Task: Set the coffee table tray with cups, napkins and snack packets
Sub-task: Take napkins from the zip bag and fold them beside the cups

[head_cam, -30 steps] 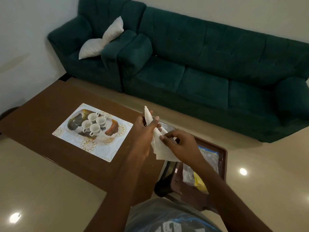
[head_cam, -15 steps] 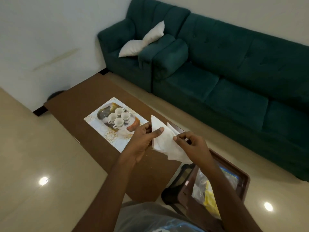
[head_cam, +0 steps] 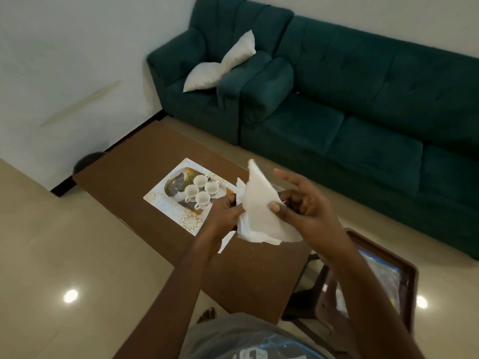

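Brown coffee table [head_cam: 134,177] bears a patterned tray [head_cam: 187,222] of four cups [head_cam: 202,198]. Over it the left hand [head_cam: 223,216] grips white napkins [head_cam: 261,216], the right hand [head_cam: 308,211] pinching the front sheet.

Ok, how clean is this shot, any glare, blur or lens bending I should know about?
Head view: two ceiling-light reflections glare off the glossy floor, one on each side of the person; the right hand and napkin look softened by motion blur, while the cups are readable; the wide-angle lens tilts and stretches the sofa toward the frame edges; lighting is dim and shadows are faint.
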